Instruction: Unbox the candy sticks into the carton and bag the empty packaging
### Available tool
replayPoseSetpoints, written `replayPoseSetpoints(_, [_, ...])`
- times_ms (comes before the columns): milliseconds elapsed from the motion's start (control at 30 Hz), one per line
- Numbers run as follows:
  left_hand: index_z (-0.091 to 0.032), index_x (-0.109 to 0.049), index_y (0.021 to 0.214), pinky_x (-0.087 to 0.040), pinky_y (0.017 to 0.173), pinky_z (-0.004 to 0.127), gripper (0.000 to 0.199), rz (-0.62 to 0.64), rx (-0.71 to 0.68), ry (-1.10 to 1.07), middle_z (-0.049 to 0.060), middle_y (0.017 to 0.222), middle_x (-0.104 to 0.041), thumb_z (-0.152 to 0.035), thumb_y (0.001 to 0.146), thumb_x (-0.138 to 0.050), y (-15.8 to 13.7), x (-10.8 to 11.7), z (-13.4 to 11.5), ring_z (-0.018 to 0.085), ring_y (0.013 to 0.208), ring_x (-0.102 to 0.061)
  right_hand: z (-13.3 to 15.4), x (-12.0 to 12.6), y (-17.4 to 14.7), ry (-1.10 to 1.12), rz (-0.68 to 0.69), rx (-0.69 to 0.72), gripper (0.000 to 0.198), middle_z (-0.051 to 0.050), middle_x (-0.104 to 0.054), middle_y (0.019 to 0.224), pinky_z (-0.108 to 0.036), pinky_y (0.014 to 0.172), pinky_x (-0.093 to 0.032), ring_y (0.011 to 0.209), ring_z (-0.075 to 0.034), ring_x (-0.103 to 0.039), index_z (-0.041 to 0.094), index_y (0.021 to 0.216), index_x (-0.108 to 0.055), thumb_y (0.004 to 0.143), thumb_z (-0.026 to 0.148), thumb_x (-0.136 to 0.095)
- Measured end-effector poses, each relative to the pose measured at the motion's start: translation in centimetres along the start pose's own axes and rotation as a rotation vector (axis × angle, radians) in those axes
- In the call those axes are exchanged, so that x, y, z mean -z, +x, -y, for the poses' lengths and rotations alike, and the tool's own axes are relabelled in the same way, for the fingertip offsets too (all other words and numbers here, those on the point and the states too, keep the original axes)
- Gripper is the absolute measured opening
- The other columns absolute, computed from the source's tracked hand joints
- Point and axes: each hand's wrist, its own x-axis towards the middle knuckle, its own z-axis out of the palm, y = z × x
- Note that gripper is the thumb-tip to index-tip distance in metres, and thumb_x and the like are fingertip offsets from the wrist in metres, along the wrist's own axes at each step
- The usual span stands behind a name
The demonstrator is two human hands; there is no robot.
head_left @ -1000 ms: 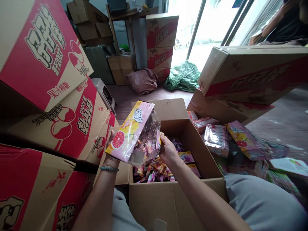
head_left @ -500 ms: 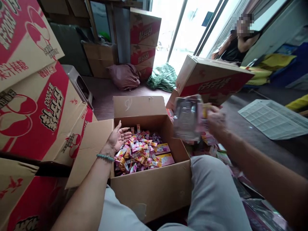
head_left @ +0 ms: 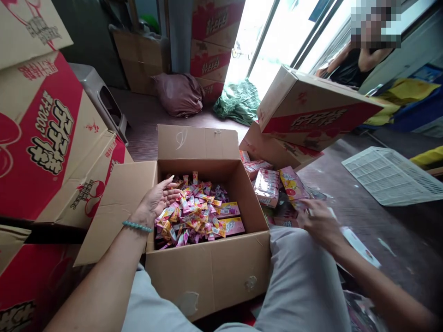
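My left hand (head_left: 161, 199) is palm up with its fingers stretched out, holding nothing. It hangs over the left side of an open cardboard box (head_left: 207, 272), beside a heap of small wrapped sweets (head_left: 194, 212). Two small yellow-and-pink cartons (head_left: 232, 226) lie in the box on the right of the heap. Over my right knee, my right hand (head_left: 320, 223) is smeared by motion, its fingers at the lower end of a pink-and-yellow carton (head_left: 292, 183). Whether it grips that carton is unclear. A shiny clear-topped pack (head_left: 267, 184) lies left of it.
Large red-and-tan cartons (head_left: 51, 138) are stacked on the left, near a grey stool (head_left: 100, 97). A tilted carton (head_left: 311, 110) stands behind the small packs. On the right floor lies a white plastic grid (head_left: 391, 175). Another person (head_left: 363, 60) sits at the back right.
My right hand has moved down toward my knee, and the clear plastic pack it held up is no longer raised. My left hand stays open over the box. The view has shifted slightly.
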Motion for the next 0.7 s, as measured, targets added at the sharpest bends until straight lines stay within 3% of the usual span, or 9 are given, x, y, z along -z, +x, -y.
replayPoseSetpoints(33, [-0.011, -0.064, 0.084, -0.056, 0.057, 0.024, 0.024, -0.001, 0.002, 0.002, 0.01, 0.071, -0.069, -0.032, 0.092, -0.056, 0.1, -0.1, -0.1, 0.015, 0.059, -0.068, 0.5, -2.2, 1.1, -0.031, 0.032, 0.026, 0.033, -0.015, -0.059, 0.117, -0.054, 0.1, -0.04, 0.113, -0.034, -0.051, 0.028, 0.116, -0.064, 0.093, 0.042, -0.045])
replayPoseSetpoints(133, [-0.01, -0.065, 0.088, -0.056, 0.058, 0.024, 0.023, -0.022, 0.004, -0.013, 0.01, 0.074, -0.07, -0.031, 0.092, -0.056, 0.6, -0.2, -0.3, 0.015, 0.06, -0.068, 2.6, -11.4, 5.0, -0.099, 0.332, 0.122, 0.035, -0.016, -0.061, 0.111, -0.049, 0.095, -0.042, 0.103, -0.031, -0.055, 0.02, 0.115, -0.066, 0.085, 0.018, -0.047])
replayPoseSetpoints(233, [-0.01, -0.065, 0.088, -0.057, 0.059, 0.024, 0.021, -0.072, 0.003, -0.022, 0.011, 0.077, -0.072, -0.029, 0.092, -0.056, 1.1, -0.3, -0.5, 0.015, 0.062, -0.068, 2.8, -20.2, 7.5, -0.301, 0.6, 0.189, 0.047, -0.018, -0.061, 0.119, -0.046, 0.096, -0.042, 0.113, -0.031, -0.053, 0.018, 0.121, -0.064, 0.076, 0.008, -0.054])
replayPoseSetpoints(333, [-0.01, -0.067, 0.091, -0.058, 0.063, 0.025, 0.02, -0.1, 0.009, -0.013, 0.012, 0.081, -0.073, -0.027, 0.092, -0.056, 1.5, -0.6, -0.5, 0.017, 0.067, -0.07, 0.3, -25.0, 7.9, -0.42, 0.712, 0.192, 0.059, -0.023, -0.054, 0.135, -0.049, 0.099, -0.039, 0.128, -0.035, -0.045, 0.015, 0.138, -0.052, 0.079, 0.008, -0.052])
replayPoseSetpoints(433, [-0.009, -0.069, 0.093, -0.058, 0.063, 0.024, 0.02, -0.118, 0.038, -0.008, 0.013, 0.083, -0.073, -0.025, 0.091, -0.056, 1.8, -0.9, -0.4, 0.017, 0.068, -0.071, -2.5, -26.9, 7.6, -0.496, 0.748, 0.201, 0.072, -0.025, -0.044, 0.145, -0.049, 0.104, -0.034, 0.134, -0.034, -0.04, 0.015, 0.151, -0.034, 0.08, 0.005, -0.047])
replayPoseSetpoints(533, [-0.009, -0.069, 0.093, -0.058, 0.062, 0.025, 0.02, -0.145, 0.068, 0.001, 0.014, 0.083, -0.073, -0.025, 0.091, -0.058, 2.0, -1.2, -0.3, 0.018, 0.068, -0.071, -3.9, -27.3, 7.8, -0.525, 0.772, 0.247, 0.081, -0.023, -0.049, 0.14, -0.045, 0.103, -0.033, 0.127, -0.032, -0.046, 0.017, 0.154, -0.027, 0.077, 0.004, -0.049])
replayPoseSetpoints(700, [-0.008, -0.069, 0.093, -0.057, 0.06, 0.025, 0.022, -0.097, 0.07, 0.018, 0.012, 0.077, -0.072, -0.028, 0.09, -0.059, 2.1, -1.6, -0.2, 0.017, 0.065, -0.07, -1.9, -24.2, 9.7, -0.501, 0.764, 0.387, 0.083, -0.02, -0.056, 0.123, -0.047, 0.099, -0.03, 0.112, -0.032, -0.05, 0.017, 0.153, -0.029, 0.077, 0.022, -0.061])
